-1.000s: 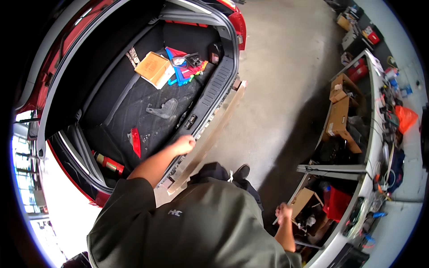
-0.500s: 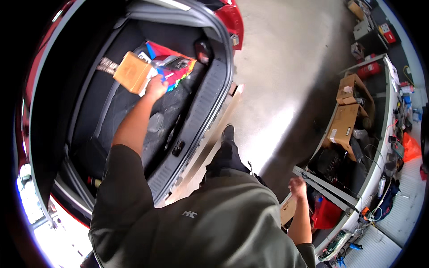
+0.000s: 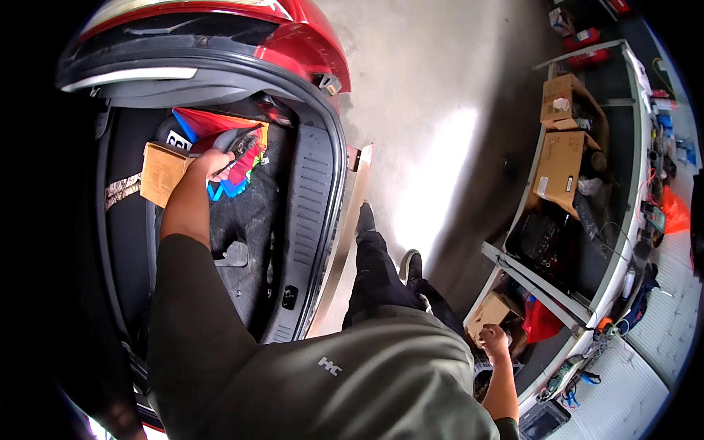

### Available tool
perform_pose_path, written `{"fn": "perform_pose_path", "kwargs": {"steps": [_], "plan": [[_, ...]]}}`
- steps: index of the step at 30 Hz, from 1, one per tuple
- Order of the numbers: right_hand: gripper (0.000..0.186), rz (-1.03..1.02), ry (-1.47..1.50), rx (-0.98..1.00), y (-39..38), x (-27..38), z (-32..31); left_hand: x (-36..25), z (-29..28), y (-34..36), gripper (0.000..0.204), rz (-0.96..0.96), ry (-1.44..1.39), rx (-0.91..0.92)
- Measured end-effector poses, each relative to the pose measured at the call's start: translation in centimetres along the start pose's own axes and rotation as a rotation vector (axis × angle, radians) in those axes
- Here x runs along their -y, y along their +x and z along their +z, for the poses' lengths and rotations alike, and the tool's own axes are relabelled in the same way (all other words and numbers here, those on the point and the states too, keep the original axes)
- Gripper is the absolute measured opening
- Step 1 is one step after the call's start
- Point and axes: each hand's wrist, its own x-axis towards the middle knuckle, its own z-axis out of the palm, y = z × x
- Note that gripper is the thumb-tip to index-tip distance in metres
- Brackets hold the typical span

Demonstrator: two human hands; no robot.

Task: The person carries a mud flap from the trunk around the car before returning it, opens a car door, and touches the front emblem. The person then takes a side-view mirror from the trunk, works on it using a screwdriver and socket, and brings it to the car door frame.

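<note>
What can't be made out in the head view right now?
All head view:
- Left hand: its exact contact with the dark item, hidden by the hand itself.
- Cardboard box beside it: right part, covered by hand and forearm.
- Right hand: palm contents, if any; its own curl hides them.
- Red car: cut off by the fisheye rim.

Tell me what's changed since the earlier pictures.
Your left hand has moved from over the trunk's sill deeper inside, to the dark part on the colourful bundle; whether it grips is unclear. The grey flap stays on the trunk floor, and your right hand stays near the workbench.
</note>
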Motion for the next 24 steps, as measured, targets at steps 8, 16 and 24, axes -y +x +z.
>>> {"fn": "perform_pose_path", "kwargs": {"steps": [8,16,24], "plan": [[0.029,0.045,-0.001,0.062,0.9,5.9,0.4,0.8,3.1,0.4,0.032,0.044,-0.065,0.056],[0.023,-0.034,-0.185,0.132,6.9,5.9,-2.3,2.7,2.5,-11.8,0.03,0.098,-0.454,0.08],[0.023,-0.551,-0.308,0.388,12.9,18.4,1.4,9.1,10.4,-38.5,0.026,0.283,-0.877,-0.036]]}}
